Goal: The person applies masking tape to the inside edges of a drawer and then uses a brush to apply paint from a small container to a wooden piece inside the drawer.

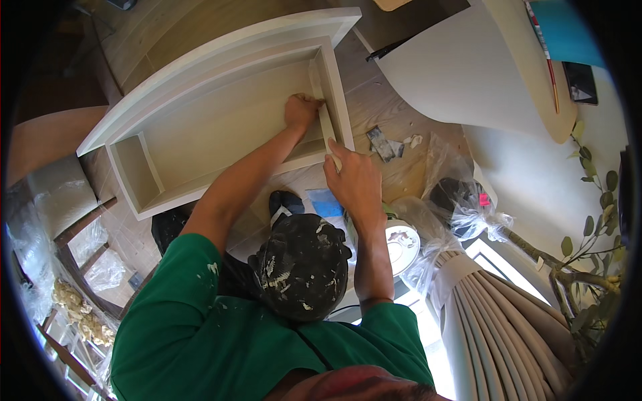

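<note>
An off-white wooden drawer (221, 110) lies open side up in front of me, its long panel on the far side. My left hand (302, 111) reaches inside to the right end wall, fingers closed in a pinch. A narrow pale strip (326, 125), perhaps tape, runs along that wall from these fingers toward the near corner. There my right hand (356, 179) grips its near end between thumb and forefinger, the other fingers curled. What lies under the right fingers is partly hidden.
My paint-spattered black knee (302, 267) is just below the drawer. Crumpled scraps (386, 144) lie on the floor to the right. A white round lid (401, 247), plastic-wrapped items (461, 200), a gathered curtain (495, 321) and a leafy plant (588, 267) stand at the right; a pale curved panel (461, 73) lies beyond.
</note>
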{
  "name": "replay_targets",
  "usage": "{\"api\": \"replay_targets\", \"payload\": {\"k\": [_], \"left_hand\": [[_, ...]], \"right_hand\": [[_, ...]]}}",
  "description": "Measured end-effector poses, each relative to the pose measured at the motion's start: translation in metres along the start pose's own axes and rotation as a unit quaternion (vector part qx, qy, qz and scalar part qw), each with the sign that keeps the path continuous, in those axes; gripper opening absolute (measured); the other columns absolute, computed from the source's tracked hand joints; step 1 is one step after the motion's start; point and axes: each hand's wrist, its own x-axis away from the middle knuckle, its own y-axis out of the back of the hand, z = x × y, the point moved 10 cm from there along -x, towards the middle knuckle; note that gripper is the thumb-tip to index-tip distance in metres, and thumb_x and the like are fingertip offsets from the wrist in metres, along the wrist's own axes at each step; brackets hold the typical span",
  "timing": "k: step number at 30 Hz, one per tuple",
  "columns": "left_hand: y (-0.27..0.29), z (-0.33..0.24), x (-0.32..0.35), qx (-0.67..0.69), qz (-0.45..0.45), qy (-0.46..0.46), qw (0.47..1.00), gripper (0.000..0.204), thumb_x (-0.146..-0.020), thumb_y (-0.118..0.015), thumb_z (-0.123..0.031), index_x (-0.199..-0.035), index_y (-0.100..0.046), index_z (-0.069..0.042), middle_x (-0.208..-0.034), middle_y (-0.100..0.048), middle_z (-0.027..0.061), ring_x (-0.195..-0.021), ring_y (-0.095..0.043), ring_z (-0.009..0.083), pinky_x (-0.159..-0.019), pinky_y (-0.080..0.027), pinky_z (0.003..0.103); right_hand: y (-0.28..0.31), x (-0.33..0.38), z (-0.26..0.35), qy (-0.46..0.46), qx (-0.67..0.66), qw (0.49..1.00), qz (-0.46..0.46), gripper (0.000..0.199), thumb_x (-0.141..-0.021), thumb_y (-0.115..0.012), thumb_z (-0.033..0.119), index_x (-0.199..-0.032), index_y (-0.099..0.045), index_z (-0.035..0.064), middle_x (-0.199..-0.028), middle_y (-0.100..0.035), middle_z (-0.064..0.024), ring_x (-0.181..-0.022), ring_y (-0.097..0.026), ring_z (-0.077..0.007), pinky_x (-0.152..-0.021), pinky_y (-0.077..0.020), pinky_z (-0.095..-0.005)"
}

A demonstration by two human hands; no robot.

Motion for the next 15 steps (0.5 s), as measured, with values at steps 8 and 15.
{"api": "replay_targets", "payload": {"k": [8, 15], "left_hand": [[-0.004, 0.011, -0.004, 0.029, -0.006, -0.010, 1.000, 0.027, -0.079, -0.087, -0.031, -0.081, -0.077, -0.007, -0.076, -0.077, 0.0098, -0.071, -0.074, 0.0235, -0.071, -0.057, 0.038], [0.000, 0.005, 0.000, -0.002, -0.017, -0.002, 1.000, 0.028, -0.079, -0.088, -0.031, -0.079, -0.075, -0.007, -0.074, -0.076, 0.0103, -0.071, -0.074, 0.0249, -0.071, -0.057, 0.039]], "right_hand": [[0.003, 0.003, 0.004, -0.003, -0.004, 1.000, 0.011, 0.038, -0.095, -0.064, 0.023, -0.126, -0.073, 0.0038, -0.082, -0.072, -0.0266, -0.079, -0.072, -0.0440, -0.074, -0.0571, -0.0527], [0.000, 0.004, 0.003, 0.001, -0.004, 1.000, 0.004, 0.039, -0.095, -0.064, 0.022, -0.128, -0.072, 0.0038, -0.081, -0.071, -0.0260, -0.079, -0.072, -0.0438, -0.073, -0.0573, -0.0519]]}}
